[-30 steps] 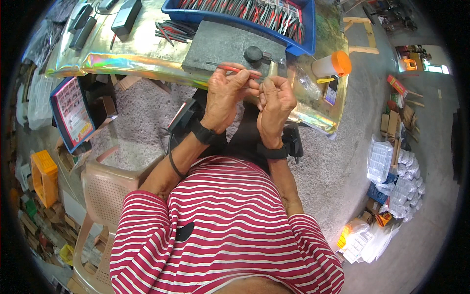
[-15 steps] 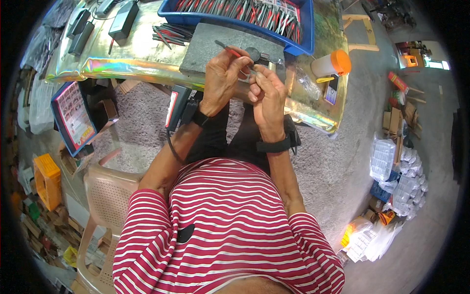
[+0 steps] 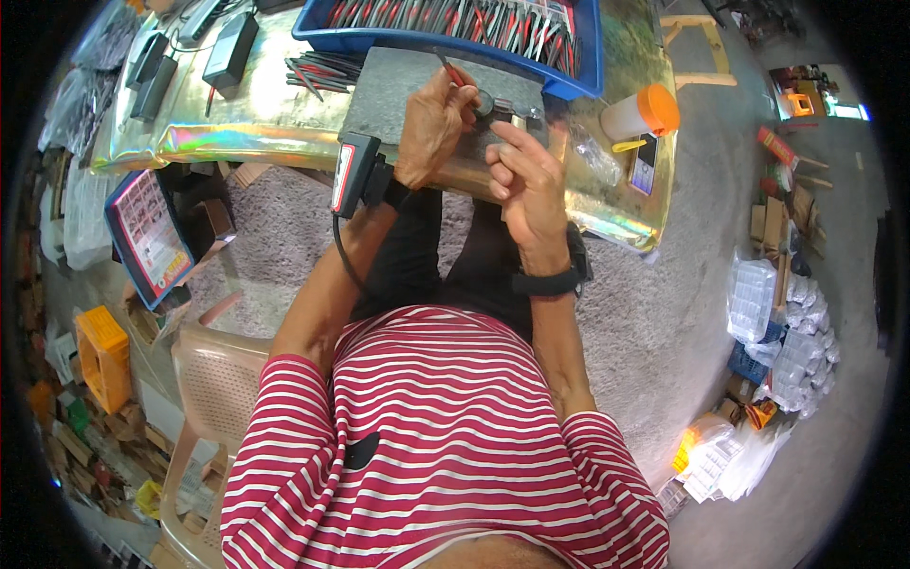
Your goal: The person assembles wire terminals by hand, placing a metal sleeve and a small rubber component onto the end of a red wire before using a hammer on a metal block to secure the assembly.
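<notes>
My left hand (image 3: 434, 128) is closed round a slim red and black tool (image 3: 450, 68), whose dark tip points up and away; its exact kind does not show. It hovers over the near side of a grey stone-like block (image 3: 384, 90). A small round dark disc (image 3: 485, 102) shows beside my left fingertips. My right hand (image 3: 533, 180) is apart from the left, near the block's right end. Its index finger stretches out and the other fingers are loosely bent, with nothing visible in them. Small metal pieces (image 3: 514, 106) lie on the block, just beyond my right hand.
A blue bin (image 3: 595, 57) full of similar red and black tools stands behind the block; a loose pile (image 3: 322, 72) lies left of it. An orange-lidded jar (image 3: 654, 109) and a phone (image 3: 645, 166) are on the right. A plastic chair (image 3: 223, 379) stands at left.
My hands have come apart: the right has drawn back from the tool and opened its pinch. The left still holds the tool, now tilted more upright.
</notes>
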Demonstrator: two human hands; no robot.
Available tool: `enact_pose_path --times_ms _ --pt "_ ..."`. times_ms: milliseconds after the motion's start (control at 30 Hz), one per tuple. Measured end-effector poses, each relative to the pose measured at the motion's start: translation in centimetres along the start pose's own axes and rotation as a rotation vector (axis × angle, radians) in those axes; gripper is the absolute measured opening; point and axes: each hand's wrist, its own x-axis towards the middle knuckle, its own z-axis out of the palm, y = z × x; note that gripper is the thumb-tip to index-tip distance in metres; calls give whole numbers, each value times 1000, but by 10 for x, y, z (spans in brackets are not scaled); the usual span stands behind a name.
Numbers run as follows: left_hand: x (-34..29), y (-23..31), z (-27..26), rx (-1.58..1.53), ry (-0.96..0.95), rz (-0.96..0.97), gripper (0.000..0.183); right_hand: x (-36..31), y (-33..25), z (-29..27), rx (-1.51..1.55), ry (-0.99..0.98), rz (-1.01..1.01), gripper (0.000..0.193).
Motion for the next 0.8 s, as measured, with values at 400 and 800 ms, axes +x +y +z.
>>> enact_pose_path --times_ms 400,800 --pt "3 -4 1 -21 -9 -35 4 -26 -8 -60 -129 163 -70 22" --pt "3 -5 -2 -6 -8 -11 5 -16 20 -65 -444 230 -27 18"
